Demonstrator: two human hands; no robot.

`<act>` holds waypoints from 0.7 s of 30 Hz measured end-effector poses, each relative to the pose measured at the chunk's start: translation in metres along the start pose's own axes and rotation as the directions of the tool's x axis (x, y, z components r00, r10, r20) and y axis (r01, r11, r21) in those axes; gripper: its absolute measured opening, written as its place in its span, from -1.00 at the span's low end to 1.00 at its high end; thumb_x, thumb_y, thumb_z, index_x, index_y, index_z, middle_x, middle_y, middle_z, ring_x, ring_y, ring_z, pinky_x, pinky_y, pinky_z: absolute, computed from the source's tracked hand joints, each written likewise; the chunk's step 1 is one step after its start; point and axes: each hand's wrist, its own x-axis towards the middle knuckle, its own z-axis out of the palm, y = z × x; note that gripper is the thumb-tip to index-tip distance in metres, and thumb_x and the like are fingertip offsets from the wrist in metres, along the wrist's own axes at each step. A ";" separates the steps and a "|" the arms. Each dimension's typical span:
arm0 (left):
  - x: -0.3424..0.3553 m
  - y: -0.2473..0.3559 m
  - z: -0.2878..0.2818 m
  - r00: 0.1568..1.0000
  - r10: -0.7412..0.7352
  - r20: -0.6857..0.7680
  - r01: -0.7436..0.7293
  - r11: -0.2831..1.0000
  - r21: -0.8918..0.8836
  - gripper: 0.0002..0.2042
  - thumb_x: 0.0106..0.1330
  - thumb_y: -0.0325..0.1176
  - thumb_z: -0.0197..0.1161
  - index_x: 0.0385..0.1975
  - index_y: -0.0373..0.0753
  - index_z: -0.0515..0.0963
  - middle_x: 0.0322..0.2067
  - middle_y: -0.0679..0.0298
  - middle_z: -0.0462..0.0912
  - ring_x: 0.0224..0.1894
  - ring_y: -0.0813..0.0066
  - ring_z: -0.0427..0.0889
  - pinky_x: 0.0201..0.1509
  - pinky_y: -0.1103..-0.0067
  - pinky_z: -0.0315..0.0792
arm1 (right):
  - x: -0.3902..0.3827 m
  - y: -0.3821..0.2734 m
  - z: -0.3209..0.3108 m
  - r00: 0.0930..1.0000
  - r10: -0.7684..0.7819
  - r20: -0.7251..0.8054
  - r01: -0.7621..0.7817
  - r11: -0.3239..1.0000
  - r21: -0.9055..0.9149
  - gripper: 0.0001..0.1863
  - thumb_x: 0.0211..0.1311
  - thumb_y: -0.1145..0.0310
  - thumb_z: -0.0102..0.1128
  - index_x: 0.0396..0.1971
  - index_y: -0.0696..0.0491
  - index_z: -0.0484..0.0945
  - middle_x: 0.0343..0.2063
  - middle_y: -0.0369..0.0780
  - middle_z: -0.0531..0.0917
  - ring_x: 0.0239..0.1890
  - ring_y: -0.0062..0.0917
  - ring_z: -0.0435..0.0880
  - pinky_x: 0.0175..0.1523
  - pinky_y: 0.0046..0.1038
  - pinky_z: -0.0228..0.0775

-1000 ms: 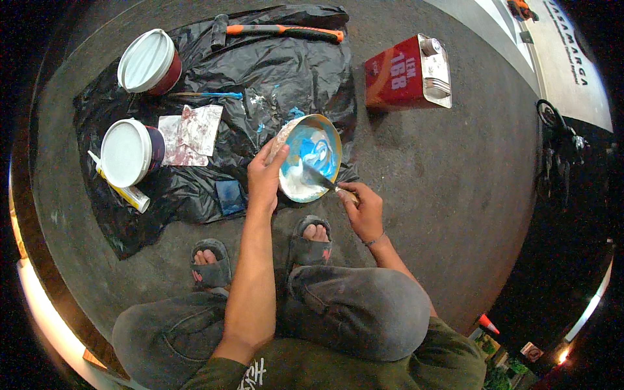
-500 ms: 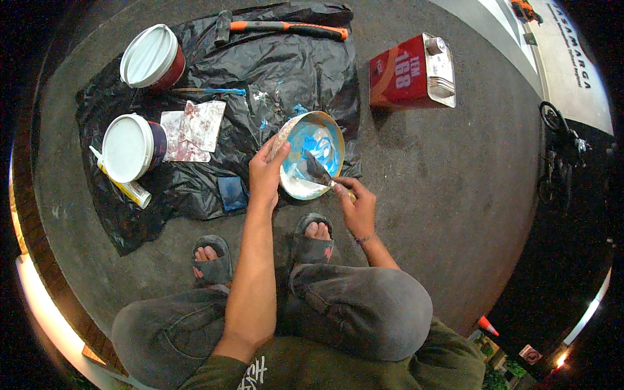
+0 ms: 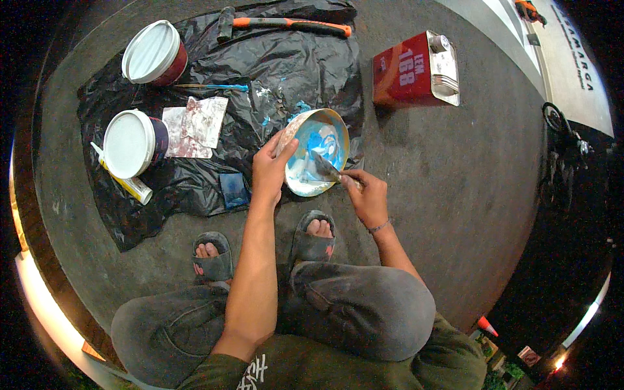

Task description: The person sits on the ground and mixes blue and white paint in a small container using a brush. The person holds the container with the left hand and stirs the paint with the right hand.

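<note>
My left hand (image 3: 272, 170) grips the left rim of a round bowl (image 3: 291, 133) held tilted over the black plastic sheet (image 3: 260, 58). Inside it are swirls of blue and white paste (image 3: 322, 146). My right hand (image 3: 368, 198) is closed on the handle of a putty knife (image 3: 325, 166), whose blade is down in the paste. Left of the bowl lie stained paper pieces (image 3: 201, 127) and a small dark blue square (image 3: 234, 190). Two white-lidded tubs (image 3: 148, 53) stand farther left, beside a yellow-and-white tube (image 3: 127, 183) and a blue-stained stick (image 3: 218, 86).
A hammer (image 3: 286, 25) with an orange-and-black handle lies on the sheet's far part. A red metal can (image 3: 400, 71) stands on the dark pavement (image 3: 448, 195) at right. Beyond are a bicycle or motorbike (image 3: 559, 130), an orange cone (image 3: 487, 325) and an orange-black object (image 3: 530, 12).
The bowl and both hands sit slightly higher and farther right in the picture. The knife blade has shifted within the paste, and my right wrist has turned a little.
</note>
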 end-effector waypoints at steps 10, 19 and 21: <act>0.003 -0.003 0.000 1.000 0.007 -0.023 -0.006 0.998 0.066 -0.49 0.33 -0.35 0.43 0.24 -0.43 0.51 0.02 0.16 0.71 -0.03 0.55 0.66 0.08 0.59 0.51 | 0.007 0.025 0.004 0.996 -0.067 0.059 0.073 0.993 -0.097 -0.81 0.25 0.35 0.37 -0.21 0.12 0.74 -0.39 -0.08 0.77 -0.38 -0.29 0.77 -0.23 -0.36 0.56; 0.004 0.001 -0.003 1.000 -0.005 0.001 0.005 0.994 0.112 -0.44 0.36 -0.25 0.40 0.29 -0.37 0.47 0.13 0.16 0.65 0.08 0.48 0.63 0.21 0.56 0.46 | 0.030 0.002 -0.028 0.948 -0.317 -0.020 0.310 0.938 -0.156 -0.77 0.23 0.41 0.35 -0.12 0.06 0.68 -0.24 -0.11 0.72 -0.28 -0.22 0.74 -0.18 -0.28 0.58; 0.005 0.001 -0.002 1.000 -0.009 -0.004 0.009 0.991 0.135 -0.45 0.37 -0.24 0.39 0.29 -0.37 0.47 0.13 0.16 0.65 0.09 0.48 0.63 0.21 0.56 0.45 | 0.041 0.006 -0.033 0.930 -0.365 -0.048 0.349 0.916 -0.200 -0.76 0.22 0.44 0.35 -0.10 0.05 0.67 -0.23 -0.12 0.71 -0.25 -0.22 0.74 -0.16 -0.29 0.58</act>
